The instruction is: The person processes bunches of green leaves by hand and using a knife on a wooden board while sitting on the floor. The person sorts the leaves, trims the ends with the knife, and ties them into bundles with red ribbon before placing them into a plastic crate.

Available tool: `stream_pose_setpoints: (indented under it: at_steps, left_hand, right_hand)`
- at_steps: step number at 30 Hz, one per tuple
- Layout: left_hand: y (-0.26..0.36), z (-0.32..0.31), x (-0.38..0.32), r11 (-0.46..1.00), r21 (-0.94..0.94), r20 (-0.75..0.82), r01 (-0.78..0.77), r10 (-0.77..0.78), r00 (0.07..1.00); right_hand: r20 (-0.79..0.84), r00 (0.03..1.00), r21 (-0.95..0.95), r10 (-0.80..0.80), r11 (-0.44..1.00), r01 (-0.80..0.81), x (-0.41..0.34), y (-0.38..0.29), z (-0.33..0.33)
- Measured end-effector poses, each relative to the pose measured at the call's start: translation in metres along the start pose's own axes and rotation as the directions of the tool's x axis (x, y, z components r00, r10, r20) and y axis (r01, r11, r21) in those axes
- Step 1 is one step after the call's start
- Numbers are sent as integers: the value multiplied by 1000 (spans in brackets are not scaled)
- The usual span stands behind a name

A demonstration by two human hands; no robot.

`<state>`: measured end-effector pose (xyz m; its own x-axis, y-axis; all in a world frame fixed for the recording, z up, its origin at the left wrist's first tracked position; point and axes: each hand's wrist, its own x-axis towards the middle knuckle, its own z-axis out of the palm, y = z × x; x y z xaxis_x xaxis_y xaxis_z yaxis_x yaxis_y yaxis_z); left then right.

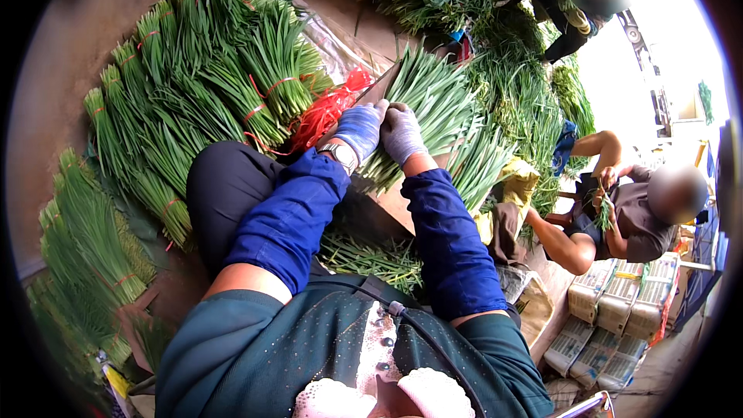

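Gloved and side by side, my left hand (361, 129) and my right hand (401, 134) meet at the fingertips over the left edge of a loose heap of garlic chives (432, 96). The fingers look drawn in, but anything between them is too small or hidden to make out. A wristwatch (342, 154) sits on my left wrist. The chives lie on a board (384, 86), with more loose chives (479, 165) to their right. Just left of my left hand is a tangle of red plastic ties (328, 113).
Many tied chive bundles (191, 64) lie at the left, with more bundles (87, 226) lower down. Untrimmed greens (522, 93) spread to the right. One person (621, 209) sits at the right holding greens; another person (557, 6) works at the back. Newspaper-wrapped packs (624, 302) are stacked lower right.
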<state>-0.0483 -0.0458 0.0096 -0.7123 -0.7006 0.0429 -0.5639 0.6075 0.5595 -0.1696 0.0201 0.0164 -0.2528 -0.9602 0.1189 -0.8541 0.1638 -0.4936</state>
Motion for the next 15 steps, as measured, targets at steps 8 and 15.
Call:
stream_pose_setpoints:
  at_steps: [8,15]
  left_hand:
    - [-41,49,-4,651,-730,-27,208,-331,943]
    - [-60,71,11,-425,-880,401,213,-425,811]
  right_hand:
    - [-35,999,-61,-19,998,17,4,-8,7]
    - [6,1000,-73,-8,997,8,2,-2,5]
